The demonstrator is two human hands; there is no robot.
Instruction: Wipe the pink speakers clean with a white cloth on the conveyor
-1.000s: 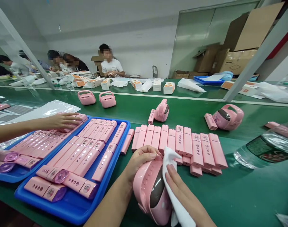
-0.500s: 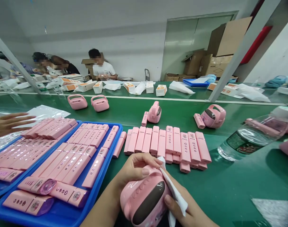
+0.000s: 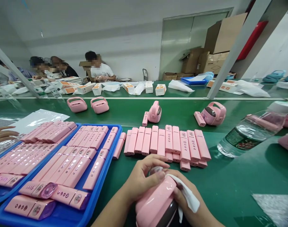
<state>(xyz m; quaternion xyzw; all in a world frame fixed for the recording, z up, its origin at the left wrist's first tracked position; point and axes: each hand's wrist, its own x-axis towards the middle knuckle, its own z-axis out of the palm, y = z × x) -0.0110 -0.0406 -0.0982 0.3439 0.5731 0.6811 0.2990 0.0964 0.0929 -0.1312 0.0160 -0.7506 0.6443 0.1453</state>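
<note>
A glossy pink portable speaker with a dark front panel is held low in front of me, tilted. My left hand curls over its top and far end, fingers closed on it. On the other side my right hand pinches a white cloth and presses it against the speaker; part of its fingers is hidden behind the speaker. Just beyond my hands, pink microphones lie in a row on the green table. More pink microphones fill a blue tray to my left.
A clear water bottle lies tilted on the right. Further back stand pink speakers, two with microphones beside them. Another person's hand is over the second tray at far left. Small white-orange boxes line the far bench.
The speaker has turned and shifted right, so its buttons no longer show. Both my hands moved with it, the cloth too. The other person's hand at left has drawn back.
</note>
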